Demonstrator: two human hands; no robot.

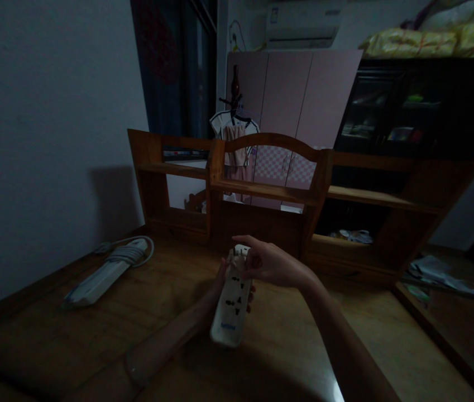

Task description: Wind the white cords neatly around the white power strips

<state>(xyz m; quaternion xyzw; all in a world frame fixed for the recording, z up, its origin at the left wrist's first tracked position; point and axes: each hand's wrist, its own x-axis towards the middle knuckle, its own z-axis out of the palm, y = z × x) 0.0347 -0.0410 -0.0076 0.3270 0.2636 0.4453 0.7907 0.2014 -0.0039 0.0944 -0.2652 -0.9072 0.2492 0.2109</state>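
My left hand [212, 298] is wrapped around a white power strip [229, 319] from beneath, its fingertips showing along the strip's right edge. The strip is held tilted above the table, its sockets facing up and blue lettering at the near end. Something beige, perhaps a wound cord [237, 261], lies across the strip's far part; it is too dark to tell for sure. There my right hand [271, 266] is closed in a pinch over the strip, the index finger reaching toward the far end. What the pinch holds is not clear.
A second white power strip [103, 279], its cord [125, 252] wound around one end, lies on the wooden table [157, 312] at the left by the wall. A wooden shelf unit [262, 192] runs along the table's back. Papers [440, 273] lie at the far right.
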